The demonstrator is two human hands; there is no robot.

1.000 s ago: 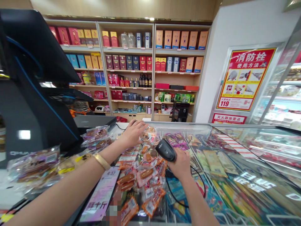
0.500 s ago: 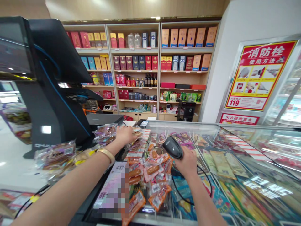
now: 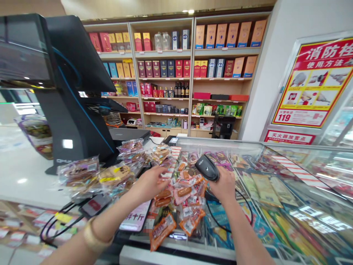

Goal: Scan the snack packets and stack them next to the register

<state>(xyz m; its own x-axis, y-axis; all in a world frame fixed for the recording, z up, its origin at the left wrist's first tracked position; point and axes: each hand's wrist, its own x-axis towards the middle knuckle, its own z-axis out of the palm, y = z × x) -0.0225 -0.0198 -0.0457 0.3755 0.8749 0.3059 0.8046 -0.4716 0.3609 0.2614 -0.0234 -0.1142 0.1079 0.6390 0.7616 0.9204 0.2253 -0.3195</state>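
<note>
My right hand (image 3: 225, 186) grips a black barcode scanner (image 3: 206, 167) above the glass freezer lid. Its cord loops down below the wrist. My left hand (image 3: 150, 182), a gold bangle on its wrist, hovers with fingers apart at the left edge of a pile of small sausage packets (image 3: 184, 192). Whether the fingertips touch the packets is unclear. The packets are clear and orange and lie heaped on the glass. Beneath my left forearm lies a phone (image 3: 135, 221) with a lit screen, partly covered. Left of that hand are clear-wrapped baked snacks (image 3: 117, 175), some stacked.
A black checkout terminal (image 3: 79, 110) stands on the white counter (image 3: 24, 165) at left. Through the freezer lid (image 3: 275, 162) wrapped ice creams show. Black cables (image 3: 59, 222) run by a small dark device (image 3: 95, 203). Shelves (image 3: 165, 55) of boxes and bottles line the back.
My left hand has drawn back toward me from the wrapped snacks at the back to the sausage packets. My right hand still holds the scanner. The view has shifted slightly left.
</note>
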